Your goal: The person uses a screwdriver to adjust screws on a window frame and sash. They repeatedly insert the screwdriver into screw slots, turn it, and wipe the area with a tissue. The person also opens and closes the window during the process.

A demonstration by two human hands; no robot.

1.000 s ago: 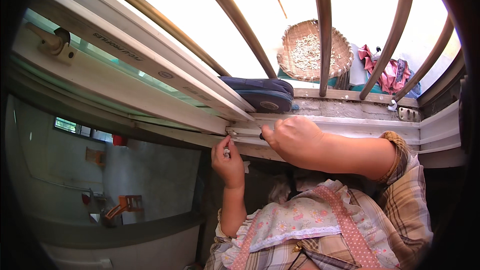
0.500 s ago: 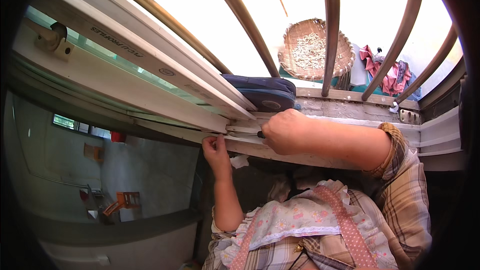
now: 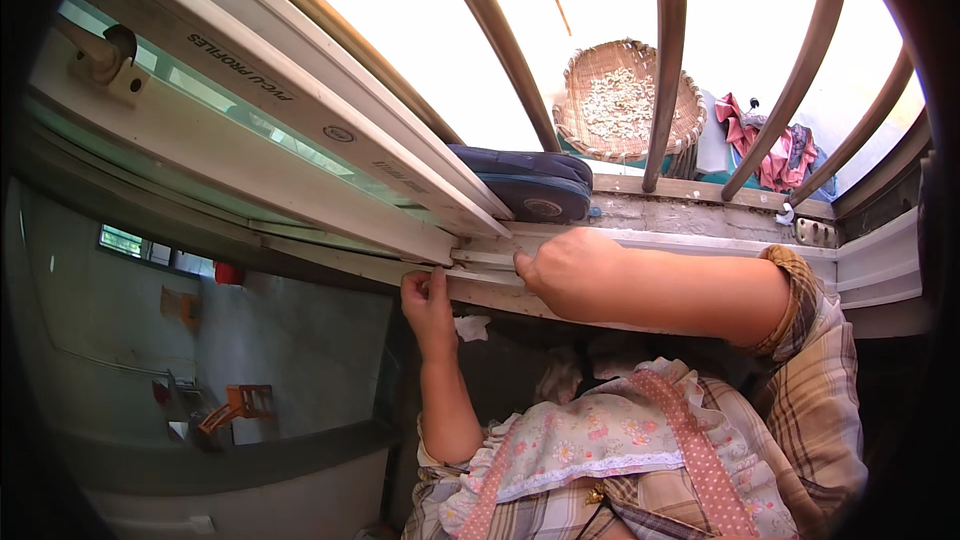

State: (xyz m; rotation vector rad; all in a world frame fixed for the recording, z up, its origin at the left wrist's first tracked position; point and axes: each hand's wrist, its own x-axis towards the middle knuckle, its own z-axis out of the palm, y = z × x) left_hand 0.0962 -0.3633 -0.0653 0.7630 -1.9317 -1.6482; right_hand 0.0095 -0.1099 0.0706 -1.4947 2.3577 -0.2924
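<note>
My right hand (image 3: 570, 275) is closed in a fist over the white window track (image 3: 490, 258), thumb side toward the left. It grips a screwdriver-like tool whose dark handle and thin metal shaft showed a moment earlier; the fist now mostly hides it. My left hand (image 3: 428, 310) is at the lower corner of the white sliding window sash (image 3: 400, 230), its thumb and fingertips pinched together against the frame. What lies between those fingertips is too small to make out. A crumpled white tissue (image 3: 472, 327) lies just below the track, beside my left wrist.
A dark blue zipped case (image 3: 525, 185) rests on the sill against the sash. Beyond the metal bars (image 3: 667, 70) are a woven basket (image 3: 610, 105) of pale pieces and pink cloth (image 3: 775, 155). Orange chairs (image 3: 240, 405) stand in the room at left.
My right fist has turned slightly, and the tool's dark handle has gone out of sight behind it. The left hand stays at the sash corner, its fingers shifted a little.
</note>
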